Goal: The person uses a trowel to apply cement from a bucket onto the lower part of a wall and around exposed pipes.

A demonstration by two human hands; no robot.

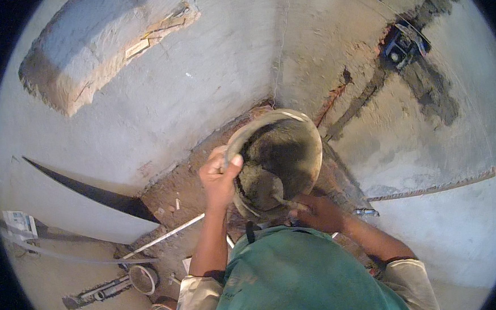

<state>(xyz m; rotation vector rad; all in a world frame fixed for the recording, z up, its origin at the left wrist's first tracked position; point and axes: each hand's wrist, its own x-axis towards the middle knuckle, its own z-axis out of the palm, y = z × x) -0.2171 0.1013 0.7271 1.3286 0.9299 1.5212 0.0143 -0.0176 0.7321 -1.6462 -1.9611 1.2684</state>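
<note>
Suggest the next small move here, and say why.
Probably draw the trowel across the inside of the basin to gather some of the dark material. The right hand grips the handle, the blade sits inside the basin, and the left hand holds the rim, which should help steady it.

White pipe [163,237] near a pale panel [87,215]
</note>
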